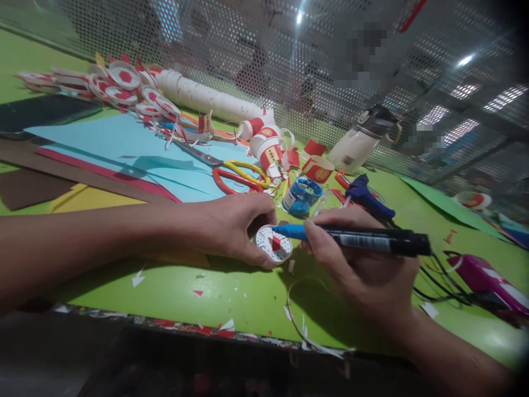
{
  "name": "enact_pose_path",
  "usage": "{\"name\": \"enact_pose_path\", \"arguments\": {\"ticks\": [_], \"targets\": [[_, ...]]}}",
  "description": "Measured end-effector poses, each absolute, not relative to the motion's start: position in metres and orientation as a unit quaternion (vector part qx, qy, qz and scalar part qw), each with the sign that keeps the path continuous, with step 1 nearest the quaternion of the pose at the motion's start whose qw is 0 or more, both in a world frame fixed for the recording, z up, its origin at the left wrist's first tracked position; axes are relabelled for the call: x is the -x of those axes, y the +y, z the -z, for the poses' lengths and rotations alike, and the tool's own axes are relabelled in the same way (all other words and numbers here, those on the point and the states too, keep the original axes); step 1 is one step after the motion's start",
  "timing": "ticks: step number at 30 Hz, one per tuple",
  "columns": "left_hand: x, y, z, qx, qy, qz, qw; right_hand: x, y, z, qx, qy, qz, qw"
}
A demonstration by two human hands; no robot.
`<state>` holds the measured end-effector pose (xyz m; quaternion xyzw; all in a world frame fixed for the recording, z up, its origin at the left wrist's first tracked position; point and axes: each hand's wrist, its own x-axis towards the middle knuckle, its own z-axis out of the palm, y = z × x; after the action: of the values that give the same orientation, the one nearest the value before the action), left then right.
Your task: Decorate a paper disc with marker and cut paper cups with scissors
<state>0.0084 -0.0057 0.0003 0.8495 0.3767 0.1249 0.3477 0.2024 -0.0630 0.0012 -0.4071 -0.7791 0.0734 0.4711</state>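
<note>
My left hand (242, 229) grips a small round paper cup (266, 238) by its side. The cup's flat face is white with blue dots, dark lines and a red patch in the middle. Between the fingers of my right hand (351, 259) is a marker pen (372, 240) with a black barrel and a blue front end. Its tip meets the upper rim area of the cup's face; whether it touches I cannot tell. Just behind the marker stands an open jar of blue paint (302, 197). Scissors (235, 175) with red and yellow handles lie beyond my left hand.
Cut red-and-white paper cups (268, 146), a long stack of white cups (210, 96) and blue paper sheets (103, 146) lie behind. At the right are a white bottle (351, 146), a blue glue gun (366, 198) and a magenta device (490, 281). Paper scraps litter the green table (173, 295).
</note>
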Motion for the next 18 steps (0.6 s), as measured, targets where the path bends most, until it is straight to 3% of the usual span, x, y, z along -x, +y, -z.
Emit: {"name": "enact_pose_path", "arguments": {"ticks": [18], "targets": [[-0.0076,-0.006,0.0022,-0.856,0.366,-0.13,0.342,-0.1994,-0.0603,0.0029,0.441,-0.751,-0.135,0.474]]}}
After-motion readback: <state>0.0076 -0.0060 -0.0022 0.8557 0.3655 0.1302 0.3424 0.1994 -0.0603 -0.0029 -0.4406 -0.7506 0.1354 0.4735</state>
